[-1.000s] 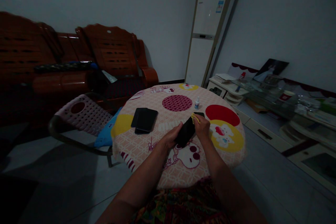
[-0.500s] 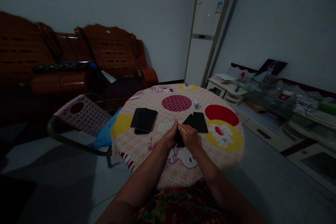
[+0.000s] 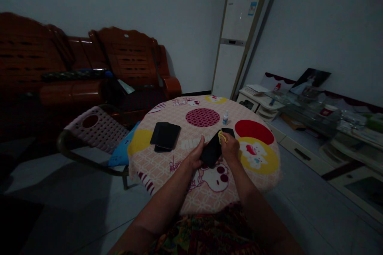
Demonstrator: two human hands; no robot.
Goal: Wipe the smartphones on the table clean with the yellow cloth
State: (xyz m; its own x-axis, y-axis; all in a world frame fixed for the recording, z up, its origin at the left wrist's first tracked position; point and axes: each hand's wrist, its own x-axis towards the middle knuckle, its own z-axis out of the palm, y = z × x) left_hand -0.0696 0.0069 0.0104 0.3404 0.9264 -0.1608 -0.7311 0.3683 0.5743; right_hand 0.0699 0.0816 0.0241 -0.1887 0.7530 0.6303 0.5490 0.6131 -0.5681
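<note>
Over the near half of the table, my left hand (image 3: 195,156) grips a flat black phone (image 3: 212,152) by its left edge, tilted with its dark face up. My right hand (image 3: 229,147) is closed on a small yellow cloth (image 3: 222,137), which touches the phone near its upper right end. Just beyond my right hand lies another black device (image 3: 229,131), partly hidden by the hand. To the left, a stack of flat black devices (image 3: 168,135) rests overlapping on the tablecloth. A small white bottle (image 3: 225,118) with a blue label stands upright farther back.
A patterned cloth covers the round table (image 3: 191,199). At its left stands a woven chair (image 3: 100,127) with a blue cushion (image 3: 124,149). Wooden seats (image 3: 128,57) line the back left. On the right is a low cabinet (image 3: 302,149) with a glass shelf, cup and papers.
My right hand has moved right and slightly up with the yellow cloth, along the phone, so more of its dark face shows. My left hand still holds the phone. The view has shifted slightly.
</note>
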